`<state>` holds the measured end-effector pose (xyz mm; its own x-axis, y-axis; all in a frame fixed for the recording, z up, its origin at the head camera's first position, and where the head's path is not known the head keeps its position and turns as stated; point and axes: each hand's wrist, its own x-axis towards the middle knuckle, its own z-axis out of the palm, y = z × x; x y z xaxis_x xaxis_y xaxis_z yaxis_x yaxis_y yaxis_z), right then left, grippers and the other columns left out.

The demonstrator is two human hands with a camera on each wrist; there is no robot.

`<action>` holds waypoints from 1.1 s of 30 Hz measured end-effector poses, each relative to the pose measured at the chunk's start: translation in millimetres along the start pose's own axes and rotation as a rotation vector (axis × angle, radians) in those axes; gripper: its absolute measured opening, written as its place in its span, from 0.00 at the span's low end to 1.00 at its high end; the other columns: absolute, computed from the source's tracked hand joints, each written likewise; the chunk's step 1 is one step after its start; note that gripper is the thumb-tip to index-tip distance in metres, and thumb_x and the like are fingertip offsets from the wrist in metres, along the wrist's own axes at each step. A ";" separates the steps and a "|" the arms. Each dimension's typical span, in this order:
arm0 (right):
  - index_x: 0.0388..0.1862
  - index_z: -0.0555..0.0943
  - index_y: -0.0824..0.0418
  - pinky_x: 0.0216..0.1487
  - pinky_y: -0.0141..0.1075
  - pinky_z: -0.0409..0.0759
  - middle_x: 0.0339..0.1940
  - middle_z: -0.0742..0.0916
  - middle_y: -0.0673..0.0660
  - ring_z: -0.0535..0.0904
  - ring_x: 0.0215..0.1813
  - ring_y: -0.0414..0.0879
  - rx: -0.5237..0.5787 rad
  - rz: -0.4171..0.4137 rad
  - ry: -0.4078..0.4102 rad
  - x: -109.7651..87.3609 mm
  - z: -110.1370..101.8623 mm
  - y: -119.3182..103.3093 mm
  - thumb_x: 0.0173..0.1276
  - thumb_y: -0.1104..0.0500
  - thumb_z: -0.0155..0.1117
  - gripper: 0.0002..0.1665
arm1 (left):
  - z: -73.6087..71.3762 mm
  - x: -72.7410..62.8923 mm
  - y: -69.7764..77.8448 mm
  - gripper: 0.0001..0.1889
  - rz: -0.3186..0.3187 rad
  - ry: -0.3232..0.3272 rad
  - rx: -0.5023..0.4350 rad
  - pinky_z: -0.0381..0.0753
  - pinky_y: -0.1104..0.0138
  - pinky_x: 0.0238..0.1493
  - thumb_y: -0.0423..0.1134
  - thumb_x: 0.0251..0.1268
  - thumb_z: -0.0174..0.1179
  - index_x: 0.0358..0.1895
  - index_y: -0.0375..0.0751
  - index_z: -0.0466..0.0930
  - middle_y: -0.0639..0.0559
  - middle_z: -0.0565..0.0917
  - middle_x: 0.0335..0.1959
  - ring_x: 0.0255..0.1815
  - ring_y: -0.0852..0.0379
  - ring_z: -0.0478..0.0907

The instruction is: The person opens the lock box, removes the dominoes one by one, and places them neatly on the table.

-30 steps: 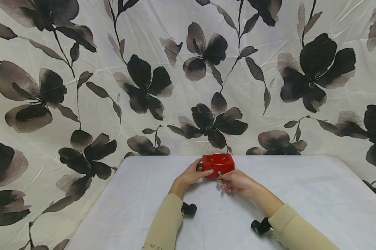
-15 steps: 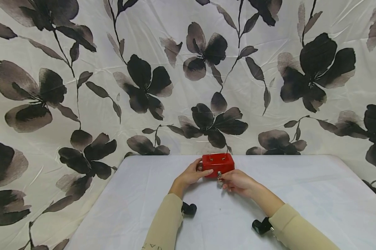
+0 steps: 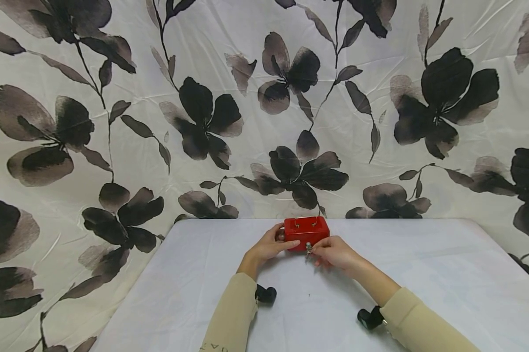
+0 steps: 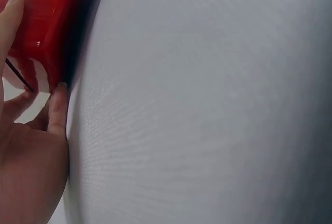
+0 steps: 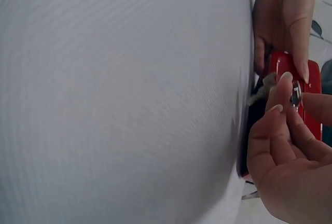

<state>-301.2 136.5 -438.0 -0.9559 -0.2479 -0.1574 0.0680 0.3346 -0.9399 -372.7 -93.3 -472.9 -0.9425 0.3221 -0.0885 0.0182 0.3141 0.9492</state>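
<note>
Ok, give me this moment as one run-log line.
left hand: grips red cash box by left end | right hand: pinches keys at front lock | lid: closed

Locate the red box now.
In the head view, the red box sits just right of centre near the far edge of the white table, left hand on its left side, right hand at its front.
</note>
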 end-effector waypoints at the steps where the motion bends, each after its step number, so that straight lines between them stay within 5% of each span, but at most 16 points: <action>1: 0.50 0.83 0.72 0.32 0.38 0.83 0.44 0.89 0.62 0.84 0.33 0.47 -0.019 -0.004 0.004 -0.6 -0.1 -0.6 0.77 0.63 0.58 0.14 | 0.0 -0.5 0.1 0.47 0.001 -0.001 -0.003 0.75 0.49 0.67 0.52 0.59 0.75 0.78 0.43 0.61 0.45 0.78 0.62 0.62 0.48 0.73; 8: 0.48 0.84 0.70 0.38 0.42 0.85 0.42 0.88 0.61 0.84 0.33 0.48 -0.148 -0.044 0.013 -3.8 -6.3 -4.1 0.75 0.62 0.60 0.12 | 0.8 -3.3 1.9 0.47 -0.019 0.003 -0.022 0.77 0.51 0.66 0.49 0.59 0.76 0.78 0.42 0.60 0.45 0.79 0.60 0.62 0.47 0.74; 18: 0.45 0.85 0.68 0.39 0.37 0.81 0.38 0.87 0.57 0.82 0.35 0.47 -0.347 -0.217 0.034 -6.1 -25.4 -2.1 0.72 0.64 0.62 0.10 | 1.5 -4.8 3.2 0.46 -0.010 0.009 -0.042 0.78 0.53 0.65 0.44 0.57 0.77 0.77 0.42 0.62 0.45 0.79 0.58 0.59 0.48 0.75; 33: 0.42 0.86 0.65 0.41 0.39 0.80 0.39 0.87 0.54 0.79 0.38 0.47 -0.445 -0.312 0.028 -7.5 -42.1 2.9 0.71 0.64 0.64 0.07 | 2.1 -4.4 2.0 0.48 -0.028 0.012 -0.027 0.78 0.51 0.65 0.40 0.53 0.80 0.76 0.43 0.62 0.46 0.78 0.61 0.59 0.48 0.75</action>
<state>-305.8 177.6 -426.7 -0.9191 -0.3745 0.1223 -0.3417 0.6035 -0.7204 -367.8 -92.3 -471.2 -0.9465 0.3029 -0.1114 -0.0168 0.2986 0.9542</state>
